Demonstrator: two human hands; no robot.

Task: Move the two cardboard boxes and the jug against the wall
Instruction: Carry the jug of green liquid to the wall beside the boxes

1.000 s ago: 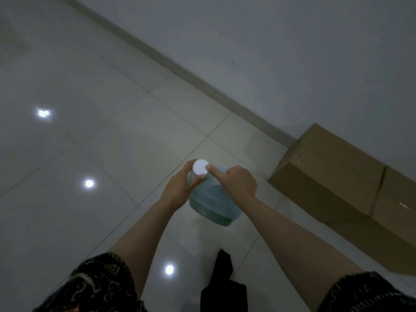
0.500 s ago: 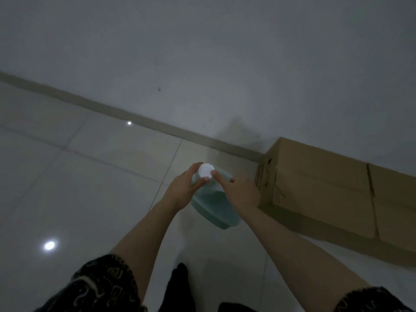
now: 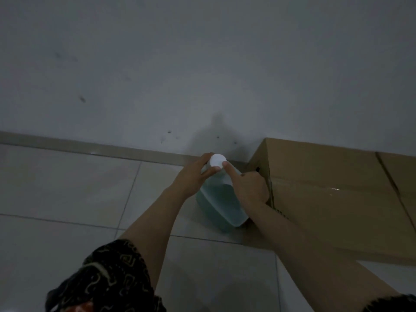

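A grey wall point(image 3: 202, 64) fills the upper half of the frame above a pale baseboard point(image 3: 90, 147) and a tiled floor point(image 3: 67, 194), and along the right edge a long cardboard box point(image 3: 337, 194) lies against that wall, a seam near its far right hinting at a second box, though I cannot tell. Just left of the box's near corner, at centre frame, the blue-green jug point(image 3: 221, 202) stands tilted close to the baseboard. The left hand point(image 3: 193, 176) curls its fingers around the neck under the white cap point(image 3: 217, 160), while the right hand point(image 3: 249, 188) grips the jug's upper side, forefinger stretched onto the cap.
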